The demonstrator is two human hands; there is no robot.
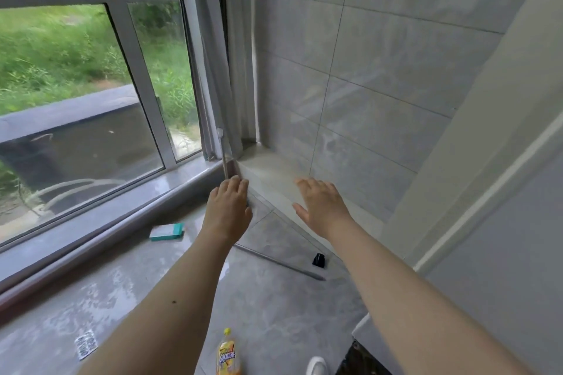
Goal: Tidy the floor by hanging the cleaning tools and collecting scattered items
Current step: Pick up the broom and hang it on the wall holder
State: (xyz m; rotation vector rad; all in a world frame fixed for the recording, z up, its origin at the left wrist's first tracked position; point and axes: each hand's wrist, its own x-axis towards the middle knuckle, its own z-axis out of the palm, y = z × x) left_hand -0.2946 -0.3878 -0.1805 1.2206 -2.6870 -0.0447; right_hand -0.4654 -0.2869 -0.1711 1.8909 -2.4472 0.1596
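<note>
While my left hand (229,207) curls around a pole (224,158) in the floor's corner, my right hand (320,204) hovers spread; bottle (228,353), box (167,232) and rod (280,263) remain scattered.

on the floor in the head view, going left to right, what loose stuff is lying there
patterned wrapper → teal and white box → yellow drink bottle → grey pole lying flat → small black piece by the wall base
</note>
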